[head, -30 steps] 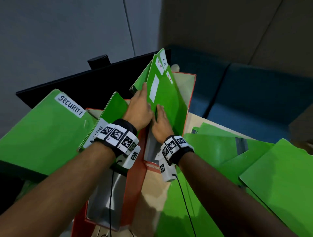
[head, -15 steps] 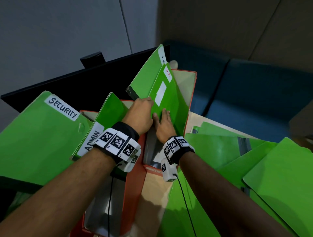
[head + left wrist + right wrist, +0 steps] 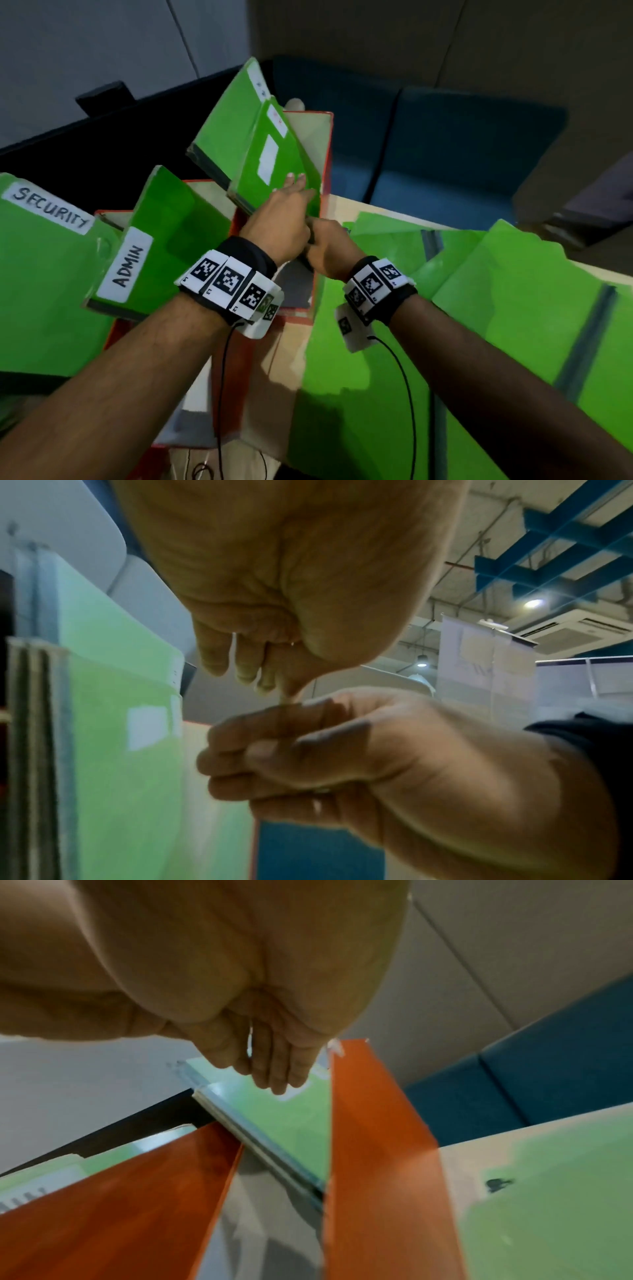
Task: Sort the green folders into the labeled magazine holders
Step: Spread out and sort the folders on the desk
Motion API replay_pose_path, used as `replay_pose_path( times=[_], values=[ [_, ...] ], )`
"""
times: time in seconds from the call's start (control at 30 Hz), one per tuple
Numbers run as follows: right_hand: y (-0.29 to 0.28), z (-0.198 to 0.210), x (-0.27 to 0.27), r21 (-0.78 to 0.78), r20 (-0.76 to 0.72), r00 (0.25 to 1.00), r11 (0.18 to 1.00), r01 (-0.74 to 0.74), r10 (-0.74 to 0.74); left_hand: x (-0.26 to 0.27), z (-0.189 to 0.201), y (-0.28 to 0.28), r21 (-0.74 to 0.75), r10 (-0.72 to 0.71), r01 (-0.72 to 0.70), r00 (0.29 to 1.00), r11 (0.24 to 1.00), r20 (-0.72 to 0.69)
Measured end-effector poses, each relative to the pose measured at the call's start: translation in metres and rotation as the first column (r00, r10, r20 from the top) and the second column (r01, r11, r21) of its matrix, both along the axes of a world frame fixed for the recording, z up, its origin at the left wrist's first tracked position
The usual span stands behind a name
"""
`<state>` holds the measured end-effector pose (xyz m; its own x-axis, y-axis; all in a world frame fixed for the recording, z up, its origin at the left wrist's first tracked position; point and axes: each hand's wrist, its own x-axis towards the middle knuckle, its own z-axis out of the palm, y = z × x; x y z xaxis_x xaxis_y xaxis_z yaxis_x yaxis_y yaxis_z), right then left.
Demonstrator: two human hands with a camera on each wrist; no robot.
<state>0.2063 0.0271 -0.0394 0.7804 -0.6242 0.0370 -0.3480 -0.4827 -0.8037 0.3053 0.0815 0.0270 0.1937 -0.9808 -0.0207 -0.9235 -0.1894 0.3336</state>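
Security folder (image 3: 41, 274): green, far left, white label reading "SECURITY" at its upper corner; leans back and to the left.
Admin folder (image 3: 164, 240): green, just right of the security folder, white label reading "ADMIN" along its near edge; stands tilted in an orange holder (image 3: 133, 346).
Left hand (image 3: 279, 222): reaches forward over the middle of the scene, fingers straight and together, fingertips against the face of the front folder (image 3: 270, 171); no curl round anything visible.
Front folder: green, small white labels on its face, tilted to the left inside the right orange holder (image 3: 327, 144); label text too blurred to read.
Back folder (image 3: 229, 116): green, directly behind the front folder, same tilt, white tab at its top edge.
Right orange holder: upright, tall back wall behind the two folders, pale inner face; stands just right of the other orange holder.
Right hand (image 3: 330, 245): just beside and below the left hand, touching it at the knuckles; fingers bent downward in the left wrist view (image 3: 342, 750); whether anything is pinched between them cannot be told.
Loose folders (image 3: 513, 291): green, several overlapping, lying flat on the table (image 3: 346, 205) to the right of the holders, some with a grey strip along the spine.
Sofa (image 3: 462, 144): blue, behind the table.
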Motion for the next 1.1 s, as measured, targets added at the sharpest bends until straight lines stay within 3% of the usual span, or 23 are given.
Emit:
replay_pose_path(
  times=[0.1,0.3,0.5,0.73,0.8,0.87,1.0,1.03,1.1],
  values=[
    [-0.007,-0.013,-0.06,-0.067,-0.003,0.998,0.996,0.06,-0.061,-0.036,-0.017,0.001,-0.048,-0.06,0.057,0.996,0.997,-0.059],
    [-0.013,-0.056,-0.204,-0.103,-0.245,0.91,0.942,0.318,-0.334,-0.101,-0.071,0.008,-0.028,-0.178,0.176,0.969,0.984,-0.171],
    [-0.001,-0.108,-0.332,-0.215,-0.553,0.641,0.835,0.507,-0.532,-0.171,-0.116,0.016,0.096,-0.261,0.293,0.931,0.951,-0.256],
    [0.026,-0.124,-0.393,-0.225,-0.757,0.399,0.78,0.584,-0.517,-0.251,-0.142,0.002,0.225,-0.363,0.415,0.9,0.881,-0.24],
    [0.034,-0.132,-0.402,-0.161,-0.779,0.406,0.779,0.606,-0.477,-0.267,-0.15,0.002,0.272,-0.372,0.429,0.898,0.861,-0.235],
    [0.043,-0.136,-0.406,-0.134,-0.756,0.464,0.802,0.582,-0.462,-0.277,-0.16,0.004,0.317,-0.389,0.439,0.897,0.841,-0.209],
    [0.055,-0.135,-0.404,-0.143,-0.697,0.578,0.871,0.469,-0.426,-0.282,-0.175,0.007,0.381,-0.478,0.459,0.877,0.802,-0.049],
    [0.06,-0.135,-0.426,-0.141,-0.692,0.588,0.878,0.457,-0.418,-0.307,-0.178,0.004,0.407,-0.52,0.484,0.854,0.774,-0.027],
    [0.068,-0.138,-0.423,-0.159,-0.702,0.615,0.921,0.355,-0.359,-0.308,-0.177,0.003,0.43,-0.542,0.481,0.84,0.764,0.024]
  ],
)
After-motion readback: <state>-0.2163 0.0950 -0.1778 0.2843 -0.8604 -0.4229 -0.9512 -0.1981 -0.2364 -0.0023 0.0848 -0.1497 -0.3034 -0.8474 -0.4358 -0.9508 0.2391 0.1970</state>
